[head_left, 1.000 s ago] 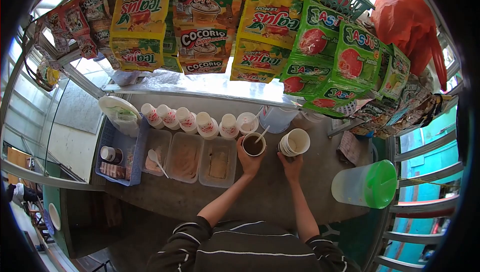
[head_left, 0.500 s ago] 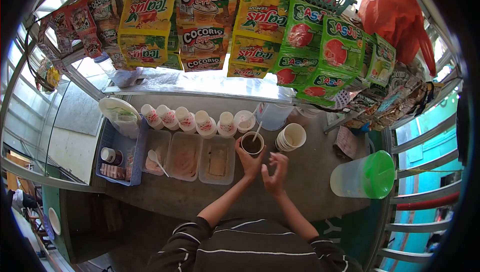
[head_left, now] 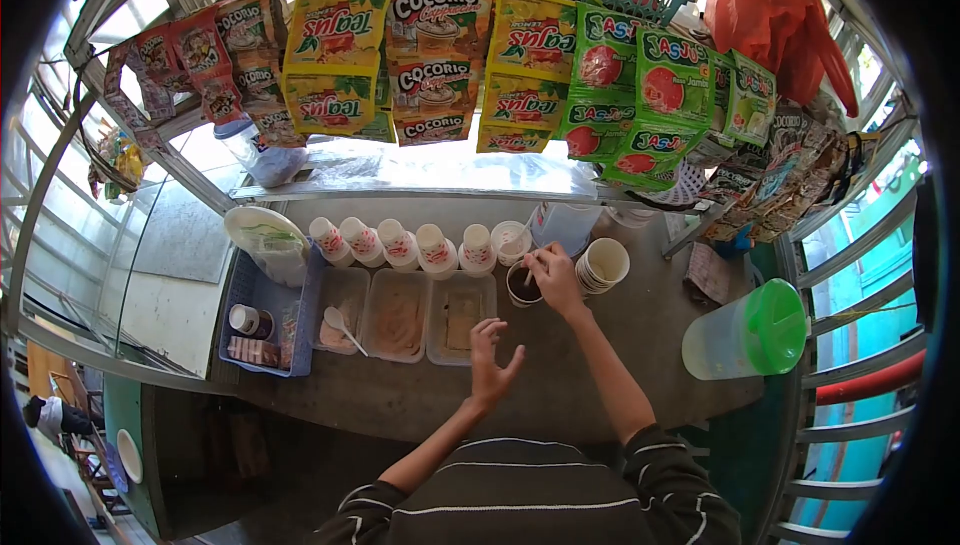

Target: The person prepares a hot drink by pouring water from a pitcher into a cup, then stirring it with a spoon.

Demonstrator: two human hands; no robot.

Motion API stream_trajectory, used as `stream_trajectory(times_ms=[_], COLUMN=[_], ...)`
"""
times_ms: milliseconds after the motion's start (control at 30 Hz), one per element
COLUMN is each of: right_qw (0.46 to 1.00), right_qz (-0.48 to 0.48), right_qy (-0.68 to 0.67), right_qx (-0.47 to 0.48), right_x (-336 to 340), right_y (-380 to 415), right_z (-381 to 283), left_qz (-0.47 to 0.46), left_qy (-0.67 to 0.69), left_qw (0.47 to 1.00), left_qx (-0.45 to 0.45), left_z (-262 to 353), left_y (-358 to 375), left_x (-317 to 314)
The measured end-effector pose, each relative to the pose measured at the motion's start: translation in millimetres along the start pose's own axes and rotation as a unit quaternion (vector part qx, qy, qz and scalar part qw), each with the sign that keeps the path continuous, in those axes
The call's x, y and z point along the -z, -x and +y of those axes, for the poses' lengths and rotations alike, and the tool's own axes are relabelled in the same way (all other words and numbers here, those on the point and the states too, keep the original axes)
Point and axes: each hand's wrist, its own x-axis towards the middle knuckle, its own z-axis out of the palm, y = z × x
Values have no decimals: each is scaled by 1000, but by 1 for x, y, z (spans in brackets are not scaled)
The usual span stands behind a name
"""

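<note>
A paper cup of dark drink (head_left: 520, 295) stands on the counter, partly covered by my right hand (head_left: 555, 277). The fingers of that hand are pinched together over the cup's mouth, round the stirrer, of which little shows. Nearer to me, my left hand (head_left: 492, 360) is in the air with thumb and fingers apart, holding nothing. Just right of the drink is a stack of empty paper cups (head_left: 603, 265). To its left is an open tub of brown powder (head_left: 462, 320).
Two more powder tubs (head_left: 397, 315), one with a white spoon (head_left: 345, 332), adjoin a blue basket (head_left: 262, 320). Upside-down cup stacks (head_left: 437, 250) line the back. A green-lidded jug (head_left: 745, 330) stands right. Drink sachets (head_left: 435, 65) hang overhead.
My left hand has let go of the cup and moved down and open. My right hand has moved up to the cup and closed on the stirrer. The view has shifted slightly.
</note>
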Motion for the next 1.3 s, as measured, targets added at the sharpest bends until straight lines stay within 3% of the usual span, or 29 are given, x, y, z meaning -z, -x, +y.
stream_trajectory(times_ms=[33, 67, 133, 333, 1300], right_qw=[999, 999, 999, 998, 993], right_qz=[-27, -28, -8, 49, 47], right_qy=[16, 15, -17, -7, 44], right_qx=[-6, -7, 33, 48, 96], right_x=[2, 4, 8, 14, 4], right_y=[8, 15, 28, 51, 48], right_z=[-6, -8, -9, -17, -12], left_qz=[-2, -3, -30, -91, -83], left_qy=[-55, -56, -183, -290, -271], left_qw=[997, 997, 977, 939, 946], left_qx=[-58, -57, -101, -162, -156], left_z=[-2, -4, -10, -28, -29], left_y=[1, 1, 0, 4, 16], left_x=[10, 19, 33, 33, 26])
